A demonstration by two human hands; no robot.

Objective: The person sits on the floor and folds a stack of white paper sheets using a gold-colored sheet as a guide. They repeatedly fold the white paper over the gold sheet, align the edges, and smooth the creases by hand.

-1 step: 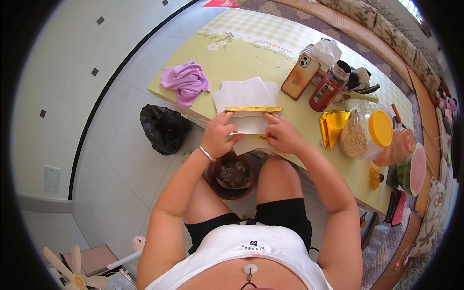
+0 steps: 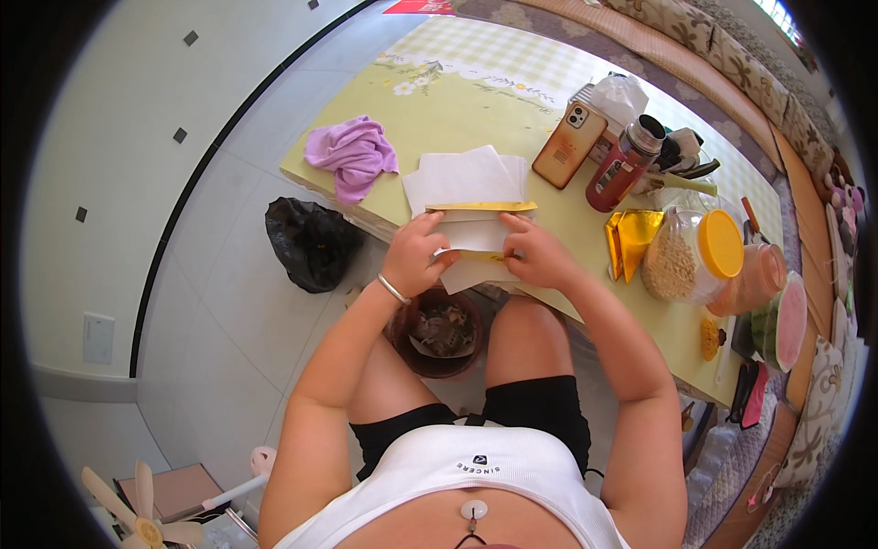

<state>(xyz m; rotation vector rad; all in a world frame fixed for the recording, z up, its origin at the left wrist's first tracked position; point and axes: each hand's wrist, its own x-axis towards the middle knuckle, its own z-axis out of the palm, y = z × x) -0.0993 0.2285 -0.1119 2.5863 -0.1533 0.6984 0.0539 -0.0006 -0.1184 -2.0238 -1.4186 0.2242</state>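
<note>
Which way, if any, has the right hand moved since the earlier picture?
No, not visibly in any direction: the right hand keeps the same place relative to the phone on the table.

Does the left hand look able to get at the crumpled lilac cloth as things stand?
Probably yes: nothing stands between the left hand and the cloth, though that hand must first release the gold-edged white paper.

From close above the person's white top, the head camera faced down across the near edge of the table.
</note>
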